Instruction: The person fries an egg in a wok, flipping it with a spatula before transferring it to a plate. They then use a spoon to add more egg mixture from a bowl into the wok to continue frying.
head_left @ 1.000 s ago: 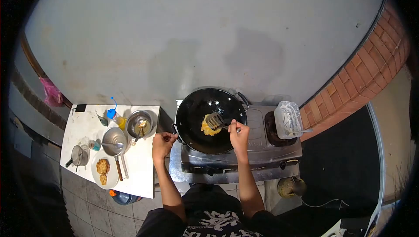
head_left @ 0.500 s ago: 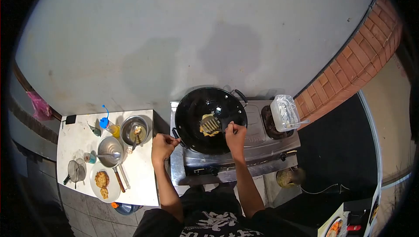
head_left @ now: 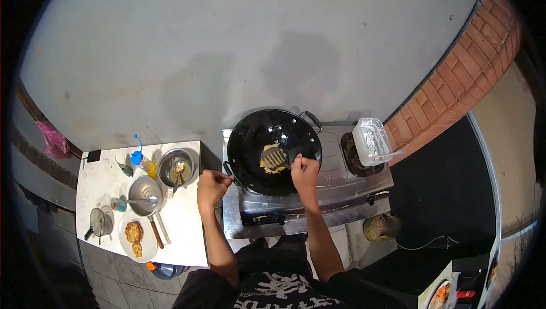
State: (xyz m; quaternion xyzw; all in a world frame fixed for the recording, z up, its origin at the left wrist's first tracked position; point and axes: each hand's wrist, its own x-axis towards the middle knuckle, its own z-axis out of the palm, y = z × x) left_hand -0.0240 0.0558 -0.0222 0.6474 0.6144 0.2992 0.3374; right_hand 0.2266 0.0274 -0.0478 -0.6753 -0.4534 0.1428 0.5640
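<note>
Two hands: right hand (head_left: pixel 304 173) gripping slotted spatula (head_left: pixel 274 157), left hand (head_left: pixel 211 186) clasping round black wok (head_left: pixel 273 132) handle.

The slotted metal spatula (head_left: pixel 274 157) lies across the yellow fried patty (head_left: pixel 267 164), covering most of it, so its shape cannot be made out. The spatula's handle disappears inside the right hand (head_left: pixel 304 173). The left hand (head_left: pixel 211 187) is a closed fist on the near handle of the black round wok (head_left: pixel 256 138), hiding that handle. The clear plastic container (head_left: pixel 371 140) covers most of the second burner. A blue-capped bottle (head_left: pixel 159 270) is half tucked under the white tiled side table (head_left: pixel 185 229). Contents of the small steel bowl (head_left: pixel 176 168) are too small to identify. The person's torso is cut off at the bottom edge.
</note>
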